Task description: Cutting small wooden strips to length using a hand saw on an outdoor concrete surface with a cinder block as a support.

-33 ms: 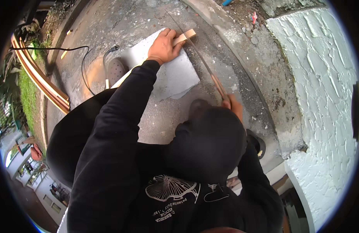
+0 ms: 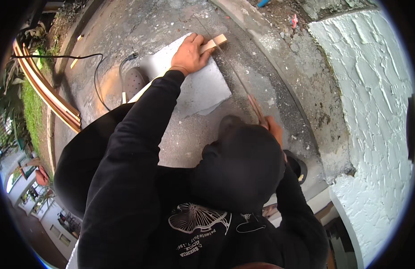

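Observation:
My left hand (image 2: pixel 188 54) is closed around a narrow wooden strip (image 2: pixel 220 40), pressing it down on a white slab (image 2: pixel 203 92). The strip's pale end juts past my fingers, beyond the slab's edge. Across that end lies the thin blade of a handsaw (image 2: pixel 236 71), a short way right of my fingers. Its wooden handle runs back to my right hand (image 2: pixel 274 128), whose fingers are closed on it; my knee hides part of that hand. Whether the blade has cut into the wood is too small to tell.
Long wooden strips (image 2: pixel 52 96) lie at the left beside the grass. A black cable (image 2: pixel 98 67) with a plug crosses the concrete near my grey clog (image 2: pixel 135 80). A rough pale wall (image 2: pixel 373 89) stands at the right, past a raised concrete edge (image 2: pixel 279 62).
My right hand and the saw have drawn back a little toward me, the blade sliding along across the strip. My left hand and the strip stay in place.

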`<state>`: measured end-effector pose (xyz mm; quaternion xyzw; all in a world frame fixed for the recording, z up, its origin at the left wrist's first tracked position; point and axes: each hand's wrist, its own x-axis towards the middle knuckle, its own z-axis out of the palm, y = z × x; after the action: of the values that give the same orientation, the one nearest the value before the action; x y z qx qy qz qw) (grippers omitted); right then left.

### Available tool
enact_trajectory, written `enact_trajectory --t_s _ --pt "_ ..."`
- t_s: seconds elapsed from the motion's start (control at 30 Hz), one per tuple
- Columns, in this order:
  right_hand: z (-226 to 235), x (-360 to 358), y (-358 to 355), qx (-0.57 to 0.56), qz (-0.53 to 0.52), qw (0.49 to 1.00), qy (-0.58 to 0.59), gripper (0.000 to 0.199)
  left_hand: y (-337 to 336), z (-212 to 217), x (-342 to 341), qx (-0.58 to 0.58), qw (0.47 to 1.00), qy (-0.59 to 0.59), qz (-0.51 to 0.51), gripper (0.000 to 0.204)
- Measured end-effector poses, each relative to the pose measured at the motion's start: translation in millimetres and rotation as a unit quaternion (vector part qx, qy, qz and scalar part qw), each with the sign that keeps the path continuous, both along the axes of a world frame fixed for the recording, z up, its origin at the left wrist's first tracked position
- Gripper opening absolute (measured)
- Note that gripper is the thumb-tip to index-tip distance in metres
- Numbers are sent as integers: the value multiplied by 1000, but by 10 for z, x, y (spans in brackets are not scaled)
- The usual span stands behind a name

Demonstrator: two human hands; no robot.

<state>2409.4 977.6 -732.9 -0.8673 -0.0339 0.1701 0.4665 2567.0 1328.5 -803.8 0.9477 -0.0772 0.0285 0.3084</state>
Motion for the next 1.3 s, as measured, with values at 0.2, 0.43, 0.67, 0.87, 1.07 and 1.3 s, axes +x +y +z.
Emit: enact_trajectory --t_s 0.2,0.43,0.67,0.87,1.07,1.3 --pt "14 433 562 -14 45 999 -5 30 92 -71 -1 2 999 -45 -5 32" --pt "-90 147 119 40 25 998 -28 30 53 -125 -22 21 1000 -21 8 35" --pt "-135 818 679 29 30 997 -59 31 -27 -74 60 11 1000 -17 5 36" --pt "-168 364 383 18 50 998 -22 32 83 -65 -46 33 999 -11 24 37" --pt "-91 167 -7 6 24 999 21 30 43 -99 36 11 1000 -20 14 33" --pt "147 406 271 23 24 999 21 35 238 -85 131 34 999 -34 6 33"
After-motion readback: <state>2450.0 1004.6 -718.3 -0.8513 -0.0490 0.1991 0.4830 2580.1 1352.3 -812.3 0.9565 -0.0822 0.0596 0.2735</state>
